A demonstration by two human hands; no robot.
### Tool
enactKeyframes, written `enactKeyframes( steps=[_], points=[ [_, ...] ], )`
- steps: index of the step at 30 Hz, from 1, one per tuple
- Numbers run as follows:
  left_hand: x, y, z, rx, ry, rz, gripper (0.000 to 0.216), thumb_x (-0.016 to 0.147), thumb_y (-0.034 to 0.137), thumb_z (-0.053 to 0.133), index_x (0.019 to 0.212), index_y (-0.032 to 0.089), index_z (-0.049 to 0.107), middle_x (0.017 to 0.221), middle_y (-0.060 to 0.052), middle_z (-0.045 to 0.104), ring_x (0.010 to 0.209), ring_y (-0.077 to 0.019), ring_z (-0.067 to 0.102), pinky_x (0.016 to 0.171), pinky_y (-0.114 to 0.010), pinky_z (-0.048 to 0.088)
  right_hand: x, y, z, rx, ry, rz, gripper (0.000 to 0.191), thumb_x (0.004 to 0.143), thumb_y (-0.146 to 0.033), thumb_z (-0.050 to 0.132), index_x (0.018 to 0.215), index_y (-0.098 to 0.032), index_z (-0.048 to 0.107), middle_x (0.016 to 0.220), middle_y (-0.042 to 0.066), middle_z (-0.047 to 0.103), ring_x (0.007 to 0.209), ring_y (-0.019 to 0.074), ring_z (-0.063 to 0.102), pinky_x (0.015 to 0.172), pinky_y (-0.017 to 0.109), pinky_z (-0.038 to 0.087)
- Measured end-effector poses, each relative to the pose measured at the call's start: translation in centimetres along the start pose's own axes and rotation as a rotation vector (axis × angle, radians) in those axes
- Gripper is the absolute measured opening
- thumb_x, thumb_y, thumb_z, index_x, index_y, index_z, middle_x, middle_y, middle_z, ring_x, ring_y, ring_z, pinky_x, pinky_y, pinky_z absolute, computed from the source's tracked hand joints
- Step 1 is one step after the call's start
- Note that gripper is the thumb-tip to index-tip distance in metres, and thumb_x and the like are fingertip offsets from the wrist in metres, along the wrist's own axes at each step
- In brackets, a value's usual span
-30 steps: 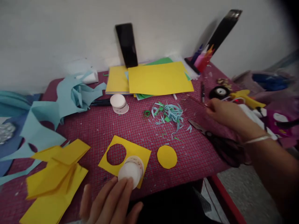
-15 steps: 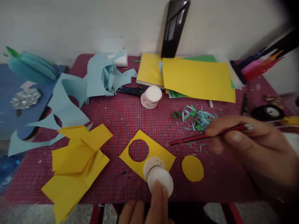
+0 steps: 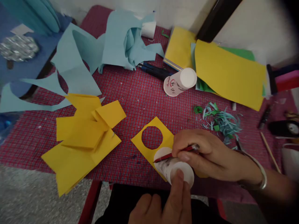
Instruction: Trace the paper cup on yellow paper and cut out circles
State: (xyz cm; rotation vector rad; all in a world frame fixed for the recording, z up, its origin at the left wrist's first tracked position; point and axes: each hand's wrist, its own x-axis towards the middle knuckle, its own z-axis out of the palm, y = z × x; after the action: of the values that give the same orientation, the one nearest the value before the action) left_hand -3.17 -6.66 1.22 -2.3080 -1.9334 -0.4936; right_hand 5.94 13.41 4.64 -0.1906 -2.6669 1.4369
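Note:
A white paper cup (image 3: 173,165) stands upside down on a yellow paper piece (image 3: 146,146) that has a round hole cut in it. My left hand (image 3: 164,203) presses two fingertips on the cup's raised base; its other fingers are curled. In my right hand (image 3: 205,155) is a red pencil (image 3: 171,156), its tip at the cup's lower rim on the paper. A yellow cut-out circle (image 3: 200,175) shows only partly under my right hand. A second white paper cup (image 3: 178,82) stands upside down farther back, with marks on its side.
Folded yellow paper (image 3: 79,152) and light blue paper offcuts (image 3: 79,74) lie left. At the back are yellow sheets (image 3: 229,73), a yellow-topped pad (image 3: 179,48) and dark pens (image 3: 155,71). Shredded paper scraps (image 3: 221,121) and a thin stick (image 3: 270,152) lie right.
My right hand has moved left, bringing the pencil tip to the cup's rim. The view has shifted and tilted downward. My left fingers stay on the cup.

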Motion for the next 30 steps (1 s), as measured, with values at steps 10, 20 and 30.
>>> enactKeyframes(
  steps=[10,20,30],
  points=[
    [0.1,-0.8,0.0,-0.018,-0.008,0.105,0.028,0.084,0.027,0.059,0.109,0.019,0.068,0.128,-0.007,0.064,0.048,-0.0035,0.048,0.041,-0.020,0.038,1.2,0.1,0.2,-0.082,-0.069,-0.021,0.015,0.099,-0.020,0.041,0.090,-0.016,0.052,0.079,0.003,0.064,0.070,0.0127,0.059,0.065,0.026,0.044],
    [0.1,-0.3,-0.1,-0.044,0.009,0.015,0.029,0.085,0.024,0.059,0.113,0.020,0.066,0.131,-0.005,0.062,0.049,-0.0043,0.049,0.043,-0.022,0.038,0.5,-0.5,-0.4,-0.198,0.046,-0.063,0.014,0.099,-0.018,0.038,0.089,-0.020,0.048,0.075,0.000,0.061,0.068,0.0142,0.057,0.067,0.030,0.044],
    [0.3,-0.7,-0.5,-0.048,-0.049,0.051,0.030,0.087,0.020,0.055,0.114,0.017,0.066,0.122,-0.002,0.068,0.050,-0.0076,0.053,0.042,-0.026,0.042,-2.9,-0.2,-0.5,-0.314,0.200,-0.038,0.011,0.097,-0.017,0.042,0.095,-0.022,0.053,0.082,0.002,0.066,0.080,0.0163,0.063,0.077,0.032,0.049]
  ],
)
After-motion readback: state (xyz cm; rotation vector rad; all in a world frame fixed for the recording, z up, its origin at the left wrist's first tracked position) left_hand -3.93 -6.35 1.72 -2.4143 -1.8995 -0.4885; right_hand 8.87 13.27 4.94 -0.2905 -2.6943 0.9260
